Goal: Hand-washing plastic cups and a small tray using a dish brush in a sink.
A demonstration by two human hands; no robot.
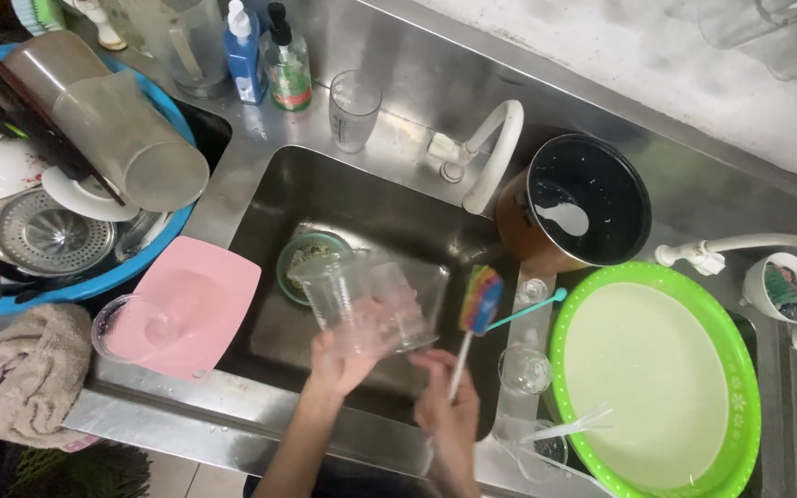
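Hands beneath clear cup

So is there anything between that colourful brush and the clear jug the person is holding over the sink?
Nothing visible. The left hand holds the clear jug tilted over the sink. The right hand holds the brush upright just beside it. Only open air over the basin separates the bristles from the jug's side.

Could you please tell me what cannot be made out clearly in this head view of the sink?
- Clear glass in the left hand: motion-blurred, outline unclear.
- Right hand grip on the brush: handle's lower end hidden by fingers.
- Blue basin: cut off by left edge.
- Bowl contents: too small.
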